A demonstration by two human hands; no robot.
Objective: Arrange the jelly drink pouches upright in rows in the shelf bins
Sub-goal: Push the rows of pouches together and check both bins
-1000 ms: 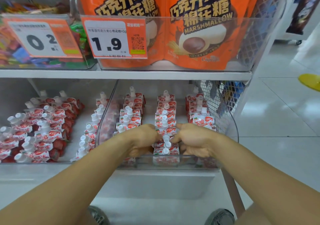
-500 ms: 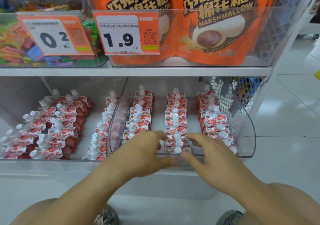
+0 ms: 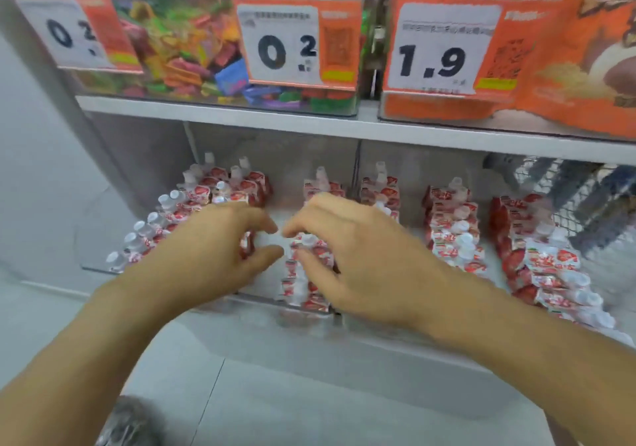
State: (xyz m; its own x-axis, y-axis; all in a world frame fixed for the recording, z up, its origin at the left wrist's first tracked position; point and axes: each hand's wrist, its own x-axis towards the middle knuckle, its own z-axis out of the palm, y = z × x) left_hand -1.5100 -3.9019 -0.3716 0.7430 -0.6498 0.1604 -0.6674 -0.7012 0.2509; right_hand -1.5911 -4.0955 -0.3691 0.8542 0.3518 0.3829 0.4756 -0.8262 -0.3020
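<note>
The pouch row (image 3: 307, 273) ran front-to-back along the left bin's right wall, directly under the right hand (image 3: 358, 256), whose grip looked loosely curled, not clearly holding; left hand (image 3: 210, 253) hovered beside.

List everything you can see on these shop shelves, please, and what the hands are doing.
Red-and-white jelly drink pouches with white caps: many, in rows, lower shelf bins.
Clear plastic shelf bin: at least two, lower shelf.
Mixed colourful wrapped sweets: many, upper left bin.
Orange marshmallow bags: at least two, upper right.
Orange-and-white price tags: three, upper bin fronts.
White metal shelf board: one, between levels.
Left hand: fingers curled over left-bin pouches.
Right hand: fingers curled over a pouch row.
</note>
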